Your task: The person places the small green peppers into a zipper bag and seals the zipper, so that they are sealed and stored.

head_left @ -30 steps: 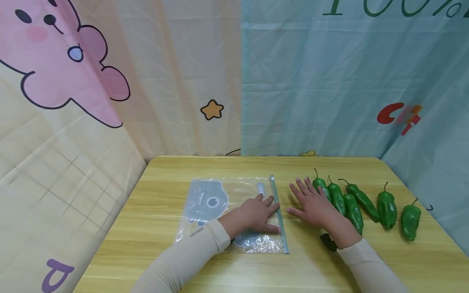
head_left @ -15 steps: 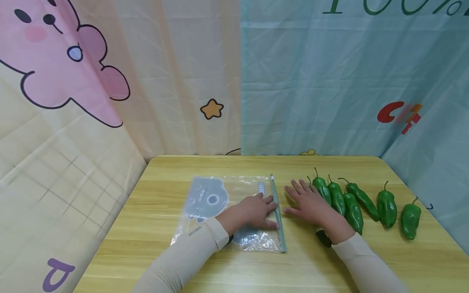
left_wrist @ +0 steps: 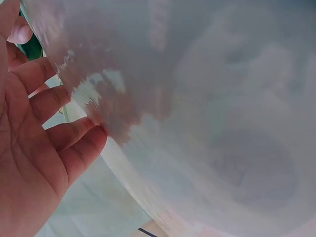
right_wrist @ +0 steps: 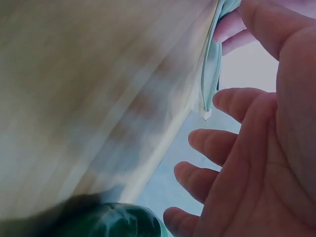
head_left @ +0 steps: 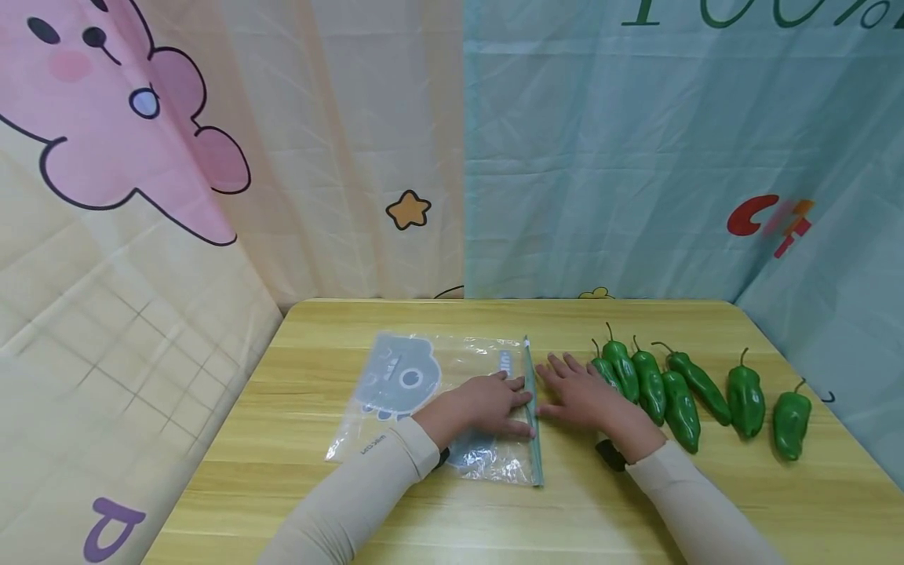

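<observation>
A clear zip bag [head_left: 466, 357] with grey-blue cartoon prints lies flat on the table, its green zip edge [head_left: 534, 439] towards the right. On it rests my left hand [head_left: 489, 404], palm down with fingers spread, the tips at the zip edge. In the left wrist view the left fingertips [left_wrist: 96, 133] touch the clear plastic [left_wrist: 163, 163]. Just right of the zip my right hand [head_left: 582, 396] has its fingers spread and holds nothing. Its fingertips lie close to the zip; whether they touch it I cannot tell. Beside that hand are green peppers [head_left: 648, 384].
Several green peppers with stems lie in a loose row on the right, the last pepper [head_left: 792, 424] near the right edge of the wooden table [head_left: 318, 329]. Printed cloth hangs [head_left: 607, 157] stand behind the table and along its sides.
My right hand has moved left, from beside the peppers to the zip edge, uncovering a pepper. The left hand and the bag have shifted slightly left.
</observation>
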### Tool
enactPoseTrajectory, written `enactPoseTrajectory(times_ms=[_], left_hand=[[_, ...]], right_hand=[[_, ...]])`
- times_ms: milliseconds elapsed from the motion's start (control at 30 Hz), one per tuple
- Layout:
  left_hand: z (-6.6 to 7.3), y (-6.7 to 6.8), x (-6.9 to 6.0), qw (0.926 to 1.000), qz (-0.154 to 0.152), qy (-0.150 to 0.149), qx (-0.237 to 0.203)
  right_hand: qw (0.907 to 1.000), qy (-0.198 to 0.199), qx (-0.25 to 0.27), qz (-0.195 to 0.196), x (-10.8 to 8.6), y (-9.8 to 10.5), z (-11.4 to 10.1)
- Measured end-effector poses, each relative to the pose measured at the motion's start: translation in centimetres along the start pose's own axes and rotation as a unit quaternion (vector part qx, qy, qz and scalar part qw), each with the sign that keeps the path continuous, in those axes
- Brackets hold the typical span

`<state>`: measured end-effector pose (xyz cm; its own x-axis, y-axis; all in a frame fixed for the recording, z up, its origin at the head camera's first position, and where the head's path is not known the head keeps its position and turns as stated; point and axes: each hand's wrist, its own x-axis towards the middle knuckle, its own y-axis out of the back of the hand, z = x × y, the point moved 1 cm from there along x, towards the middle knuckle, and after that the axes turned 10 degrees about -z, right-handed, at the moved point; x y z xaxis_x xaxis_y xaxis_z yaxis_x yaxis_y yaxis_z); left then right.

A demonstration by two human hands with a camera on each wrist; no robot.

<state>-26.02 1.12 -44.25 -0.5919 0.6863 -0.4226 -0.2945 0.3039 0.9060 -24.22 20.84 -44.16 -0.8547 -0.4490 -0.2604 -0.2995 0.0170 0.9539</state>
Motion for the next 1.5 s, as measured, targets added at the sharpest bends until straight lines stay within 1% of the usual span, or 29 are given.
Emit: enactPoseTrajectory(times_ms=[167,333,533,767,967,1100,1200,1267,1367,1500], left_hand=[[-0.1,0.0,-0.1,1.0,-0.001,-0.005,0.002],[-0.3,0.0,-0.2,0.9999,-0.005,-0.008,-0.01],[-0.4,-0.2,-0.4,0.9997,0.0,-0.014,-0.019],[-0.6,0.0,-0.6,0.9987,0.001,-0.022,-0.045],[-1.2,0.3,-0.8,0.9962,0.017,-0.026,-0.081],[-1.4,0.1,-0.5,0.9946,0.031,-0.029,-0.095],[-1.4,-0.1,-0.2,0.9944,0.041,-0.03,-0.093],[-1.3,-0.1,-0.1,0.9951,0.042,-0.03,-0.084],[-1.1,-0.1,-0.1,0.9964,0.035,-0.027,-0.072],[-1.1,-0.1,-0.2,0.9972,0.023,-0.022,-0.068]], right_hand=[[0.9998,0.007,0.006,-0.017,0.3,-0.2,0.0],[0.9995,0.005,0.01,-0.031,0.7,-0.4,0.0],[0.9987,0.001,0.017,-0.048,1.0,-0.6,0.2],[0.9982,0.006,0.009,-0.058,1.2,-0.6,0.2],[0.9984,0.01,0.015,-0.054,1.4,-0.5,0.4],[0.9981,0.015,0.019,-0.057,1.6,-0.6,0.5],[0.9978,0.015,0.025,-0.059,1.6,-0.7,0.6],[0.9977,0.015,0.029,-0.06,1.6,-0.6,0.5],[0.9972,0.012,0.034,-0.065,1.5,-0.5,0.3],[0.9972,0.011,0.031,-0.067,1.5,-0.4,0.3]])
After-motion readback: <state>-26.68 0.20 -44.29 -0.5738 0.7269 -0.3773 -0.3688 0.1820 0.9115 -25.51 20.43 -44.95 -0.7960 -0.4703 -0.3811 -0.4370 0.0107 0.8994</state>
